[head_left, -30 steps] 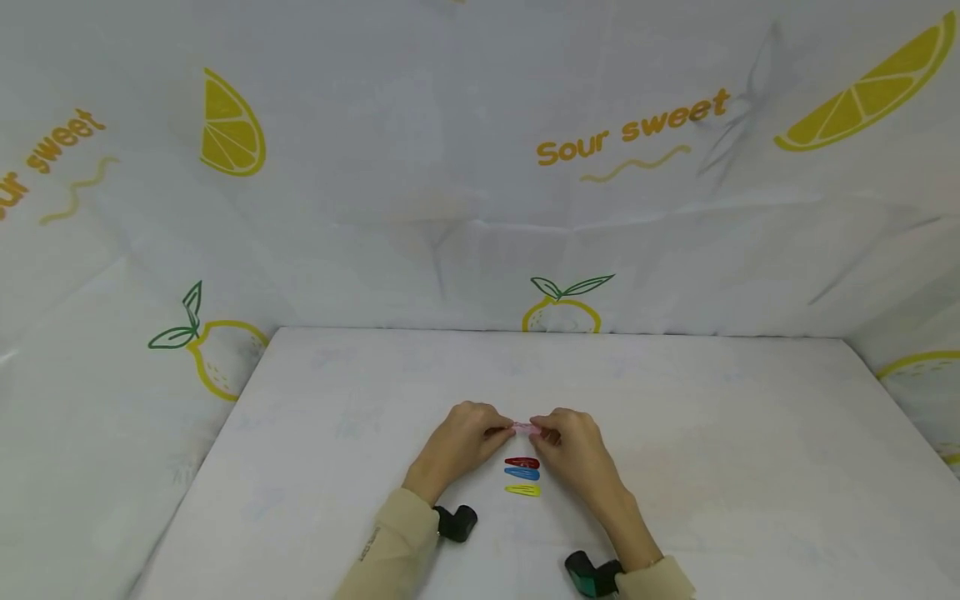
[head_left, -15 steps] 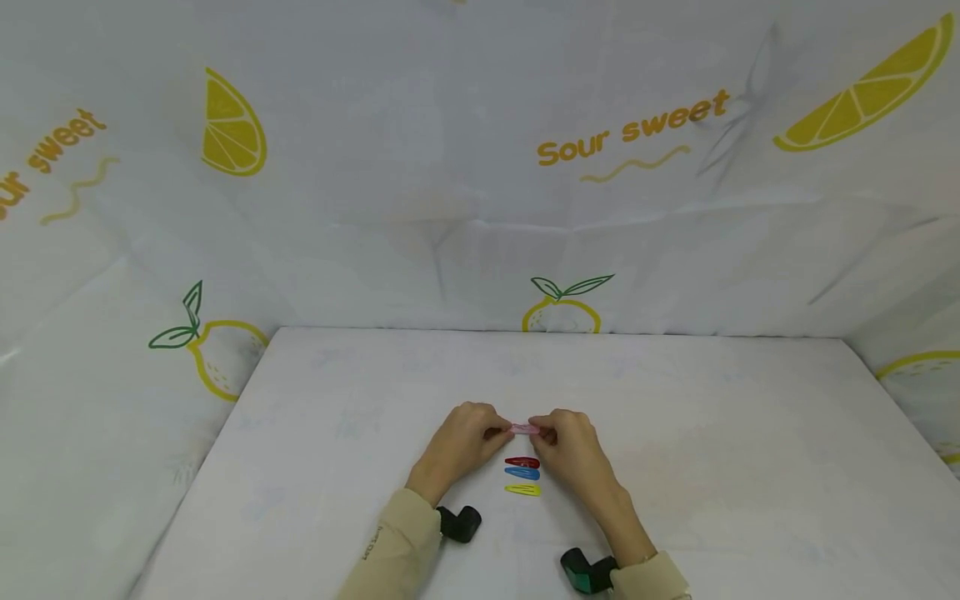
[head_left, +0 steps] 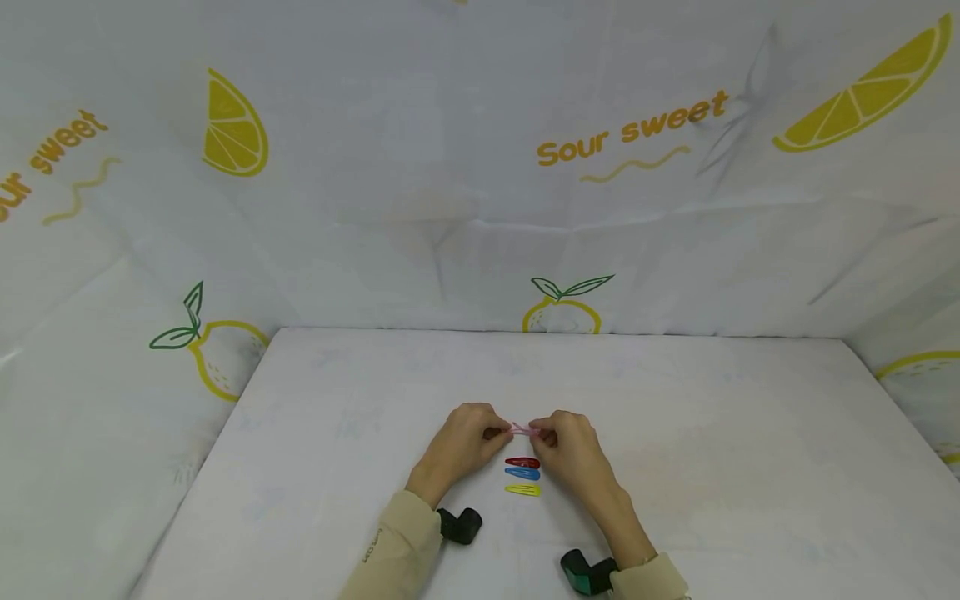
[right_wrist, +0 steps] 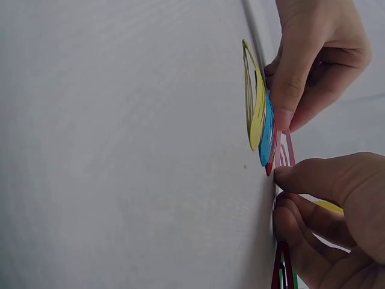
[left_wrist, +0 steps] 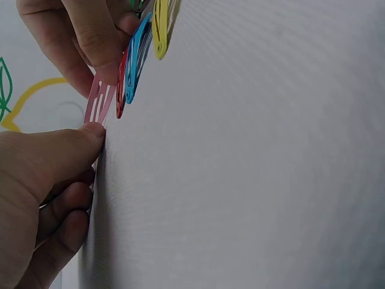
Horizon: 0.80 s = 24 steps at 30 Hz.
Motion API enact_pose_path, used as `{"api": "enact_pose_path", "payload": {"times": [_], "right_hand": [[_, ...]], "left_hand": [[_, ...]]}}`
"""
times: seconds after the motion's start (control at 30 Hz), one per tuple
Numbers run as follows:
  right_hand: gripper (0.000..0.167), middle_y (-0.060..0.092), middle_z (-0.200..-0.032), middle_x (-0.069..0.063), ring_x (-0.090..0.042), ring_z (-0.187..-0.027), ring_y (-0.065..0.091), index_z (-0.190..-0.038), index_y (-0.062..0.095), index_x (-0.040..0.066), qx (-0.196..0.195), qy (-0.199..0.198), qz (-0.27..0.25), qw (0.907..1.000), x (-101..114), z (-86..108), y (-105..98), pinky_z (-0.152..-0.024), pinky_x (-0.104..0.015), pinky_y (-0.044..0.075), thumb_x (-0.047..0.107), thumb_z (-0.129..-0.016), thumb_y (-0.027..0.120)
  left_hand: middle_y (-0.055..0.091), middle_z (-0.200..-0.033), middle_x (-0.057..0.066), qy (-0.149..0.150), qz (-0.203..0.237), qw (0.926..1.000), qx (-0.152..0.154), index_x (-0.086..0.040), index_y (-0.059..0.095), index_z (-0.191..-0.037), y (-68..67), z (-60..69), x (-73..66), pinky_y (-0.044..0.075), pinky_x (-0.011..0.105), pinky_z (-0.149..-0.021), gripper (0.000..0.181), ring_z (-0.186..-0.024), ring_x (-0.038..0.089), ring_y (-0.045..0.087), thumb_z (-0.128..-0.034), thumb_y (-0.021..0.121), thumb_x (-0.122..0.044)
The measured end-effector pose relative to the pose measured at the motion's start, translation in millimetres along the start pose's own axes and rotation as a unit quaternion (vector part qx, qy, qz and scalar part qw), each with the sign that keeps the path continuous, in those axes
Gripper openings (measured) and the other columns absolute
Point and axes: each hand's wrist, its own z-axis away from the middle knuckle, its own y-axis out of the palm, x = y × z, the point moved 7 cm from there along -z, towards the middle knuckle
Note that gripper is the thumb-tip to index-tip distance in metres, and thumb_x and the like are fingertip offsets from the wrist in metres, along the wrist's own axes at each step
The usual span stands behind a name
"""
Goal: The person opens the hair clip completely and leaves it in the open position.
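Between my two hands is a pink snap hair clip (head_left: 521, 430). The left hand (head_left: 465, 442) pinches one end between thumb and fingers, and the right hand (head_left: 573, 446) pinches the other. Its slotted frame (left_wrist: 99, 102) shows in the left wrist view. In the head view its strips look spread apart. Just in front of the hands lie a red hair clip (head_left: 522, 462), a blue one (head_left: 522, 473) and a yellow one (head_left: 522, 490). A dark red and green clip-like piece (right_wrist: 281, 268) shows beside the right hand's curled fingers; I cannot tell whether they hold it.
The hands work low over a white-covered table (head_left: 337, 392). Behind it hangs a pale sheet (head_left: 390, 167) printed with lemons and lettering. A black wrist-camera mount (head_left: 461, 527) sits by the left cuff, another mount (head_left: 587, 572) by the right.
The pink clip looked like a flat bar half a second ago; now its strips are spread in a forked shape. Both hands have barely moved, and the three lying clips stay put.
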Motion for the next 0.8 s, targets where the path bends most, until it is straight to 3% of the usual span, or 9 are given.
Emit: {"api": "enact_pose_path", "payload": {"times": [0.27, 0.57, 0.8], "right_hand": [[0.014, 0.072, -0.078, -0.007, -0.008, -0.065, 0.057, -0.097, 0.080, -0.003, -0.003, 0.006, 0.007, 0.9999, 1, 2.1, -2, -0.060, -0.018, 0.050, -0.003, -0.083, 0.077], [0.016, 0.071, -0.077, -0.005, -0.007, -0.067, 0.058, -0.099, 0.080, -0.002, -0.006, -0.001, 0.014, 0.9999, 3, 5.4, -4, -0.061, -0.019, 0.051, 0.000, -0.083, 0.078], [0.016, 0.071, -0.075, -0.004, -0.007, -0.067, 0.058, -0.098, 0.081, 0.000, -0.028, -0.027, 0.016, 0.9991, 11, 9.4, -13, -0.063, -0.019, 0.052, -0.002, -0.082, 0.078]], "left_hand": [[0.075, -0.083, 0.003, -0.020, 0.008, 0.9997, 0.011, -0.005, 0.082, -0.098, -0.7, 2.8, 2.5, 0.048, 0.014, -0.065, 0.013, -0.071, 0.004, 0.061, -0.0907, 0.078, -0.014], [0.077, -0.087, 0.001, -0.018, 0.002, 0.9997, 0.014, -0.007, 0.082, -0.100, -2.8, 7.3, 3.9, 0.051, 0.015, -0.070, 0.013, -0.075, 0.004, 0.063, -0.0906, 0.077, -0.014], [0.078, -0.087, 0.001, 0.001, -0.022, 0.9997, -0.014, -0.007, 0.082, -0.099, -10.9, 12.3, 0.8, 0.055, 0.021, -0.073, 0.012, -0.078, 0.009, 0.068, -0.0891, 0.079, -0.013]]}}
